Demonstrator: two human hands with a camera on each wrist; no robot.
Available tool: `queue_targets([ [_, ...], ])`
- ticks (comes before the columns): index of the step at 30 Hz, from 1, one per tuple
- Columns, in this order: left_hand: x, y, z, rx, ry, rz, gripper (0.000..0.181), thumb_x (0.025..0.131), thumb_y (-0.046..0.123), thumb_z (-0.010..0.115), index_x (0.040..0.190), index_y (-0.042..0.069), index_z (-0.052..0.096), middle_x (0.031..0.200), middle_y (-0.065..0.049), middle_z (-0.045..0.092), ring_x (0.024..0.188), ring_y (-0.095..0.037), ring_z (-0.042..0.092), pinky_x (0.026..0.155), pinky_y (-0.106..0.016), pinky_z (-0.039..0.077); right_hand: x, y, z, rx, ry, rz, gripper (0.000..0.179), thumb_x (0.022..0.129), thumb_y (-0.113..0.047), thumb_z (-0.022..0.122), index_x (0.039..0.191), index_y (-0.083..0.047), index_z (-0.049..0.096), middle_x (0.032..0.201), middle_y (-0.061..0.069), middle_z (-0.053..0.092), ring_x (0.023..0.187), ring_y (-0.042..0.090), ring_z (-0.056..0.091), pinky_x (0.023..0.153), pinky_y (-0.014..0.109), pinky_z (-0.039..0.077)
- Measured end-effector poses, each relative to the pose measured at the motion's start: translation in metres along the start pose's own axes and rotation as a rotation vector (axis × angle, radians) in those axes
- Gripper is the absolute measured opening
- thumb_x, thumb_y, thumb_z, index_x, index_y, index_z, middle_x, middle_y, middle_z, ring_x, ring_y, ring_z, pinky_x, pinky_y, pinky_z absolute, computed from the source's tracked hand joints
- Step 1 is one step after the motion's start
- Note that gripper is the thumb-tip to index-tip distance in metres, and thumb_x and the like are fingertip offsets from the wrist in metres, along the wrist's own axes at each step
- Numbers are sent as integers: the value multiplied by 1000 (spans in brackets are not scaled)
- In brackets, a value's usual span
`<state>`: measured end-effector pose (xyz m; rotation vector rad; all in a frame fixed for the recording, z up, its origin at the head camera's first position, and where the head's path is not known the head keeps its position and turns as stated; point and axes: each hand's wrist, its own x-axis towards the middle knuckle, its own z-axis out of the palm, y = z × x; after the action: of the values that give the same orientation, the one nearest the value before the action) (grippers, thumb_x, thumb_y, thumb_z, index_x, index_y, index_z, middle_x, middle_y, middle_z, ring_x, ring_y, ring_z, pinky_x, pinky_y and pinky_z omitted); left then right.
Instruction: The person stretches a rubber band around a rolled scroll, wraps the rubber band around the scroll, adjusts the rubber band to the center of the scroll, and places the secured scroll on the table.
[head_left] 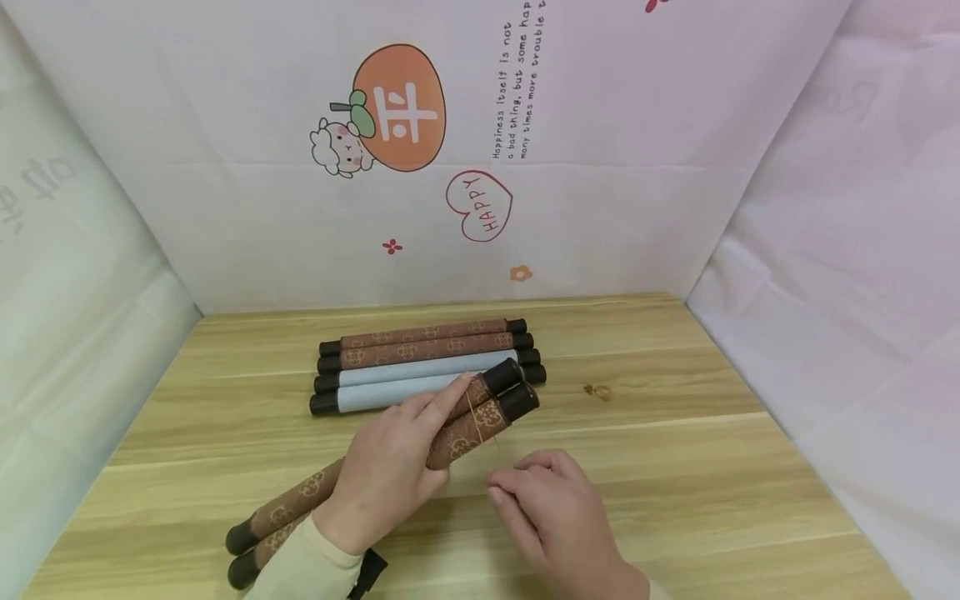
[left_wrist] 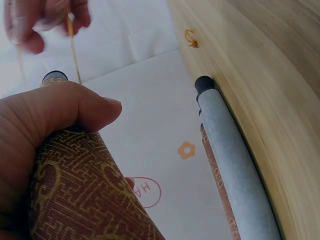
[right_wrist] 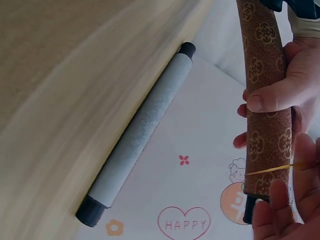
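Note:
Two brown scrolls (head_left: 296, 498) with gold flower patterns and black end knobs lie side by side, tilted across the front of the table in the head view. My left hand (head_left: 390, 467) grips both of them, its thumb (left_wrist: 95, 107) lying across the brown covering. Near their right end, a thin yellow rubber band (right_wrist: 267, 170) crosses the scrolls and stretches away from them. My right hand (head_left: 558, 512) pinches the far part of that band, close beside the scroll ends.
Behind, a row of two brown scrolls (head_left: 427, 333) and two light blue scrolls (head_left: 405, 392) lies on the wooden table (head_left: 675, 417). A small orange rubber band (head_left: 597, 392) lies to their right. White printed cloth (head_left: 600, 167) walls the table's back and sides.

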<state>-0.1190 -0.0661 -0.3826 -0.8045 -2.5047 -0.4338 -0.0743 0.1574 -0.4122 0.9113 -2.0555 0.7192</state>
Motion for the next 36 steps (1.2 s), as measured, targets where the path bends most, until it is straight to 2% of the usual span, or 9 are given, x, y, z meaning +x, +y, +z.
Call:
queue_targets([
  [6,0,0,0,-48,-19,-16,110,62,11,91,160,20,42,116,-4,73,85,-17,71,70,-32,58,20,-4,-2,113,143,-305,25,105,-16,58,91,-6,74,80,-1,71,80,16,70,94,40,57],
  [11,0,-2,-2,-76,-55,-47,113,63,11,90,163,24,38,119,-2,73,92,-17,71,73,-33,59,27,-7,-4,183,143,-375,24,104,-15,57,90,-3,71,75,-5,64,68,3,59,95,43,59],
  [14,0,-3,-3,-84,-70,-64,115,63,11,91,164,27,36,121,-1,73,97,-17,72,79,-33,60,26,-11,-4,225,125,-336,24,104,-17,56,92,-2,71,71,-9,56,62,-4,50,86,36,62],
  [16,0,-3,-4,-89,-70,-69,115,63,11,91,163,26,36,123,-1,73,100,-18,72,83,-34,60,25,-13,-4,245,124,-318,25,105,-17,56,93,0,71,69,-9,54,60,-5,48,73,22,58],
  [21,1,-6,-7,-78,-43,-63,114,62,9,89,162,24,38,117,1,74,95,-16,71,79,-33,59,17,-17,-4,269,120,-234,26,105,-19,57,98,4,70,68,-9,48,57,-5,41,57,3,32],
  [25,1,-9,-8,-62,-8,-59,112,61,7,88,161,22,40,113,3,73,93,-15,70,76,-32,58,3,-21,-5,337,106,-110,20,102,-16,63,100,3,70,70,-7,51,60,-4,43,57,3,35],
  [28,2,-12,-9,-62,10,-67,108,63,7,87,160,21,42,118,0,73,98,-18,72,78,-35,59,-10,-27,-7,384,102,35,7,94,-7,71,100,-3,71,72,-7,53,63,-5,46,58,4,38],
  [32,3,-16,-9,-61,14,-86,103,65,8,86,158,20,43,119,-3,73,98,-20,73,76,-37,60,-23,-35,-13,388,103,218,27,81,6,76,100,-12,70,73,-9,55,66,-4,48,59,7,41],
  [36,3,-19,-11,-39,5,-108,103,65,8,85,159,19,42,122,-5,73,99,-21,73,75,-37,60,-29,-40,-21,456,71,393,32,84,14,68,99,-15,66,76,-5,61,66,2,54,59,16,48],
])
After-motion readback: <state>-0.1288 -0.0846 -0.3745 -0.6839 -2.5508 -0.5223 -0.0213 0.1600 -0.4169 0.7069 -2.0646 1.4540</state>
